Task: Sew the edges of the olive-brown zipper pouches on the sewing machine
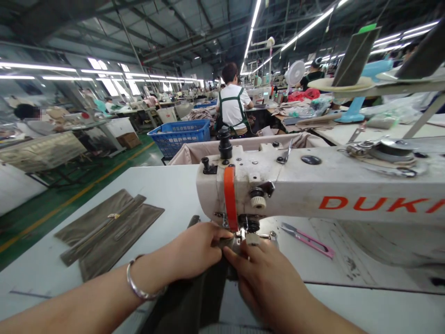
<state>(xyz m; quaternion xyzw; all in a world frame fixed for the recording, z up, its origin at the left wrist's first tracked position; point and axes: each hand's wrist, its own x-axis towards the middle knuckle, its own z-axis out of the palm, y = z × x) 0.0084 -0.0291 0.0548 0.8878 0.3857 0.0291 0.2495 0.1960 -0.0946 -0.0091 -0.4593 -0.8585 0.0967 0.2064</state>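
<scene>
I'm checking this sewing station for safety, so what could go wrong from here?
The left hand and right hand are close under the sewing machine's head, so a slip might catch a finger.
Both hands are on the dark cloth; an uneven pull could perhaps skew it.
The pink-handled snips lie loose beyond the right hand, and might get knocked by a sideways move.

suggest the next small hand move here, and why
Probably ease the dark fabric slightly forward under the sewing machine: the left hand holds it by the machine's front end, the right hand is close by, and most visible fabric lies on the near side.
</scene>
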